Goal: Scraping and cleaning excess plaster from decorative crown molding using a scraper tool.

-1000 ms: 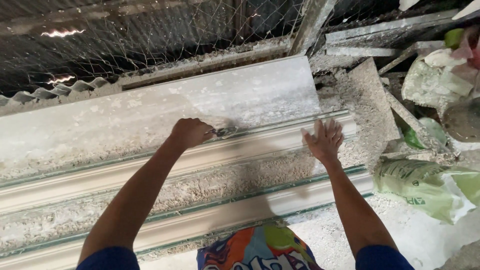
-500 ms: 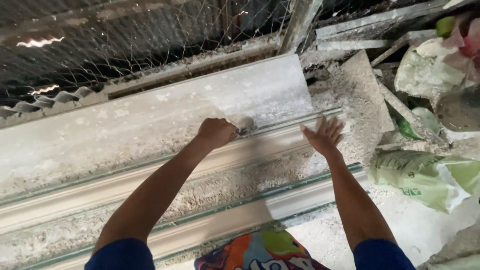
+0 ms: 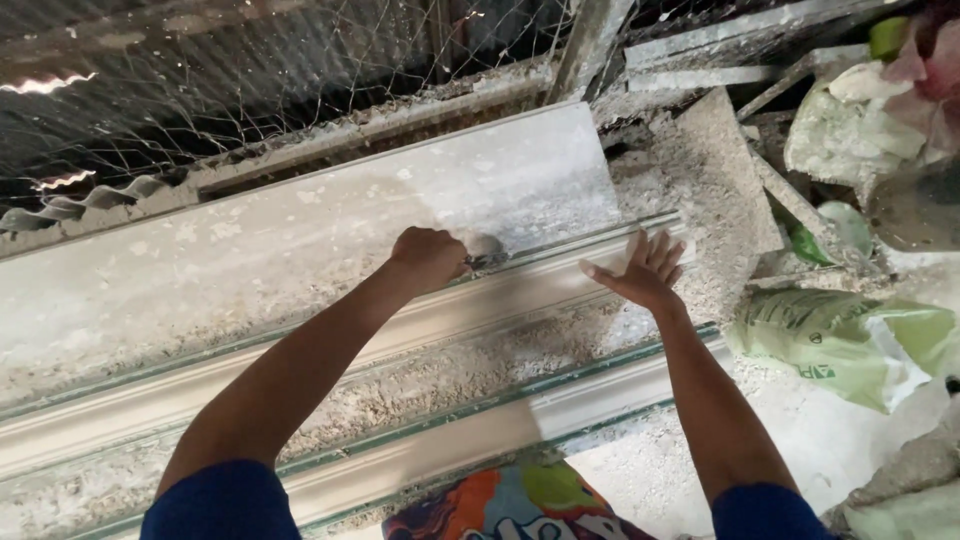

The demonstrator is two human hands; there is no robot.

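A long white plaster moulding (image 3: 300, 250) lies on a long bench, dusted with crumbs of plaster. My left hand (image 3: 428, 258) is closed around a small metal scraper (image 3: 487, 260), whose blade rests on the moulding's groove near its right end. My right hand (image 3: 643, 270) is spread flat, fingers apart, pressing on the moulding's right end beside the scraper. A second lower moulding strip (image 3: 480, 430) runs parallel, closer to me.
Wire mesh (image 3: 300, 60) and corrugated sheet (image 3: 80, 200) stand behind the bench. A heap of plaster rubble (image 3: 715, 190) lies off the right end. Green and white sacks (image 3: 840, 340) sit on the floor at right. A colourful garment (image 3: 500, 505) shows at the bottom.
My left hand with the scraper has slid to the right along the moulding's groove. My right hand has stayed on the right end, lifting its fingers slightly.
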